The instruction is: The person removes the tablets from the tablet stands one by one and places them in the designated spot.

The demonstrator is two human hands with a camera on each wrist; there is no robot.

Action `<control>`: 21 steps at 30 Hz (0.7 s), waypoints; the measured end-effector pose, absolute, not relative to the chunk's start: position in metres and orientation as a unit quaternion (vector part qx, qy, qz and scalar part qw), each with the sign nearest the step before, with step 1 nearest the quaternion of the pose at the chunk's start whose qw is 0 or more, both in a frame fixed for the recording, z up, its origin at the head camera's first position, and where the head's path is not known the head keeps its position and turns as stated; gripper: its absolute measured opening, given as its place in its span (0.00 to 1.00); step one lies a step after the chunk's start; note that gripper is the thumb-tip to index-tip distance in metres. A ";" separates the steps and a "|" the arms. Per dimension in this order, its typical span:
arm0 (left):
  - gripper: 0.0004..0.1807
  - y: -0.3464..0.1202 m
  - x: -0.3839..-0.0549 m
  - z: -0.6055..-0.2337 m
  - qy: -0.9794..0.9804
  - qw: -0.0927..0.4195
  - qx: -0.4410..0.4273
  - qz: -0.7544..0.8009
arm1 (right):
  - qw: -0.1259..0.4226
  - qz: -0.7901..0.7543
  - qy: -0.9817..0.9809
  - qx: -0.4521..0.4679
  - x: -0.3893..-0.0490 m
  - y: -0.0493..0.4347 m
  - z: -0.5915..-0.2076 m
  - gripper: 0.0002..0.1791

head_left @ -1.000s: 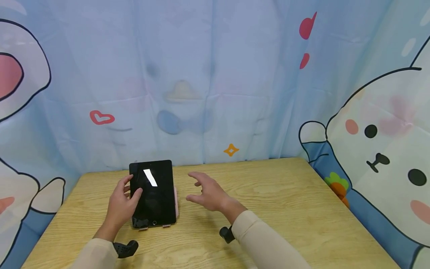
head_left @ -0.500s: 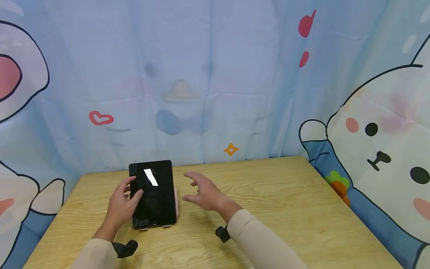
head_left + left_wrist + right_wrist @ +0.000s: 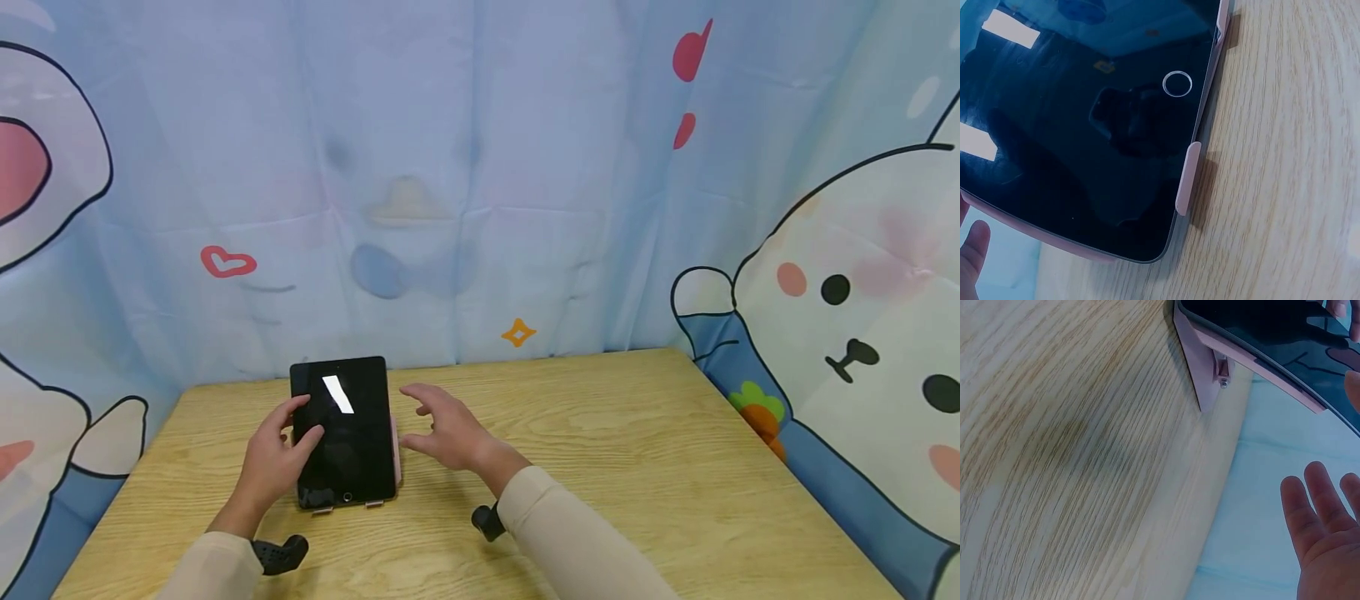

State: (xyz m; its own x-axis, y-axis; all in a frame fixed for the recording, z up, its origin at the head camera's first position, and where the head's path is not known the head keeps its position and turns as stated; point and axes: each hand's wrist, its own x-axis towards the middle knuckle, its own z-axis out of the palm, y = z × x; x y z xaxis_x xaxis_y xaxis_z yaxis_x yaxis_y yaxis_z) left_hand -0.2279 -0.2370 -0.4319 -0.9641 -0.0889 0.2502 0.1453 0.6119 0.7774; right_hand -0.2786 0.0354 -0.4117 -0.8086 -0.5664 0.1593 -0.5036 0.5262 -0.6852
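A black tablet [image 3: 348, 458] leans upright on a pink stand [image 3: 1199, 369], whose small front lips [image 3: 1188, 180] hold its lower edge. My left hand [image 3: 268, 458] is at the tablet's left side, with a fingertip and the thumb over the screen's edge; whether they touch the glass I cannot tell. In the left wrist view, other fingers [image 3: 974, 253] show beyond the stand's pink edge, apart from it. To the tablet's right, my right hand [image 3: 450, 433] hovers with its fingers spread and loosely bent, holding nothing. The right wrist view shows it apart from the stand.
The stand rests on a light wooden table [image 3: 585, 433], near its back edge. Behind the table hangs a pale blue curtain [image 3: 540, 208] with printed cartoon figures. A black wrist device [image 3: 281, 556] is on the left wrist, and another device [image 3: 487, 522] on the right.
My right hand has moved left, closer to the tablet. The left fingers have shifted slightly right over the screen's edge. The tablet and its stand have stayed in place.
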 end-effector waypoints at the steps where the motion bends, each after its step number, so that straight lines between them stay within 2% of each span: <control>1: 0.29 -0.237 -0.228 -0.432 -0.888 0.132 -0.016 -0.441 | 0.042 -0.379 0.873 -0.305 -0.279 0.035 -0.412 0.39; 21: 0.29 -0.236 -0.226 -0.428 -0.887 0.121 -0.007 -0.445 | 0.049 -0.377 0.870 -0.314 -0.282 0.018 -0.415 0.40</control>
